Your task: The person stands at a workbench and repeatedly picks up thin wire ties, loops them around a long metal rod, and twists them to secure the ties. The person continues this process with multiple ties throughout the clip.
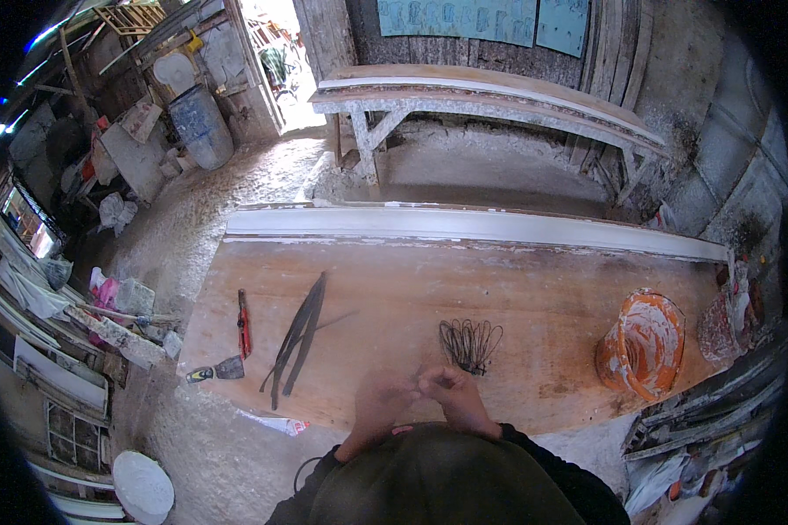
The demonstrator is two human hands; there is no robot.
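Note:
My left hand (pixel 383 401) and my right hand (pixel 455 392) meet fingertip to fingertip over the near edge of the wooden tabletop (pixel 394 289). Both are closed in a pinch; whatever is between the fingers is too small to make out. Just beyond my right hand lies a bundle of thin dark wire loops (pixel 470 344). A thin dark curved line (pixel 301 472) shows beside my left sleeve; I cannot tell whether it reaches my fingers. Further left on the table are several dark flat strips (pixel 299 337), a red-handled tool (pixel 243 324) and a putty knife (pixel 219 370).
A long white moulding (pixel 464 227) runs along the table's far edge. On the right stand an orange plaster-smeared bucket (pixel 643 346) and a stained pail (pixel 722 328). Beyond is a bench (pixel 490 92); a blue barrel (pixel 201 127) stands back left, a white basin (pixel 143 486) front left.

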